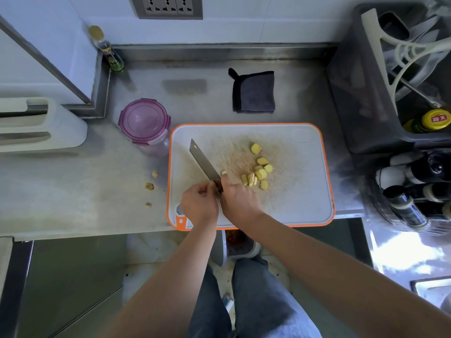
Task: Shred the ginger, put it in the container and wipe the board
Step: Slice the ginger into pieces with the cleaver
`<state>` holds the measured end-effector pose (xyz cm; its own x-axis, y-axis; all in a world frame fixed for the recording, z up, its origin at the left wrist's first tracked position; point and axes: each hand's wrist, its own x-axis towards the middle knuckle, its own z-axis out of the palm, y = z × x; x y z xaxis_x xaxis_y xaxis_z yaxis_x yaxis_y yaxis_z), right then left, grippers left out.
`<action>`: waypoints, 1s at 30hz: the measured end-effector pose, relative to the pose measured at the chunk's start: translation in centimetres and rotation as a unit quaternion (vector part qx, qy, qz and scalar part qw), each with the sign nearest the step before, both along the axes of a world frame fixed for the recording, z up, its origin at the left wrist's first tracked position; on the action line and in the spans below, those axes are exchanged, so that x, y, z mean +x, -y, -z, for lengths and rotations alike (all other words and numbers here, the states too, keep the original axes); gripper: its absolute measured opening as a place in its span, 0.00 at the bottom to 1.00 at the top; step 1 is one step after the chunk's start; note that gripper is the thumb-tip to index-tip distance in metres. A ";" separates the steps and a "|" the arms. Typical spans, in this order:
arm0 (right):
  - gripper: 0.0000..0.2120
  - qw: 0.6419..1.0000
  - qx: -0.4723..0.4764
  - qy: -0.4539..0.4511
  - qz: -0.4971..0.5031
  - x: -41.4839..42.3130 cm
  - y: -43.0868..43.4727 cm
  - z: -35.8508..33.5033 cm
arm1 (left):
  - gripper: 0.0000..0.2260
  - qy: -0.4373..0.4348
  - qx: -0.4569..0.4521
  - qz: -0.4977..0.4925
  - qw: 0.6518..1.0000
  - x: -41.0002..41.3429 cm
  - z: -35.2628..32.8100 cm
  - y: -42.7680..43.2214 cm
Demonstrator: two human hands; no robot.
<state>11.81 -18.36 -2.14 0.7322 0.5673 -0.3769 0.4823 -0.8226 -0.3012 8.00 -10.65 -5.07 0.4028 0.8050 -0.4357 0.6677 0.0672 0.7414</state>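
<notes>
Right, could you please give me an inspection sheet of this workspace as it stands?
Surface: steel worktop, stained; white plastic cutting board with orange rim at its front edge, browned in the middle.
Job's things: yellow ginger slices clustered on the board; steel cleaver over the board's left part; round container, purple lid on, left of the board; folded dark grey cloth behind the board.
Clutter: ginger scraps on the worktop; corked glass bottle in the back corner.
Grippers: right hand grips the cleaver's handle; left hand curled at the blade's heel, grip unclear.
Cables: nothing seen.
Surroundings: wall socket above; grey crate and dark bottles at the right.
</notes>
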 end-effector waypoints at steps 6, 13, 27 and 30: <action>0.21 0.999 0.029 -0.023 0.030 0.1 0.3 0.1 | 0.08 -0.030 0.036 0.044 0.998 0.1 -0.9 -0.4; 0.19 0.999 0.042 -0.009 -0.007 -0.2 2.0 -0.4 | 0.10 -0.060 0.020 0.056 0.996 0.1 -0.2 -1.2; 0.21 0.999 -0.019 -0.026 -0.009 -0.1 0.1 -0.1 | 0.12 -0.067 0.003 0.076 0.995 0.5 0.1 -1.6; 0.21 1.000 -0.023 -0.017 -0.007 -0.2 -0.1 0.1 | 0.13 -0.072 0.000 0.076 0.995 0.5 0.2 -1.7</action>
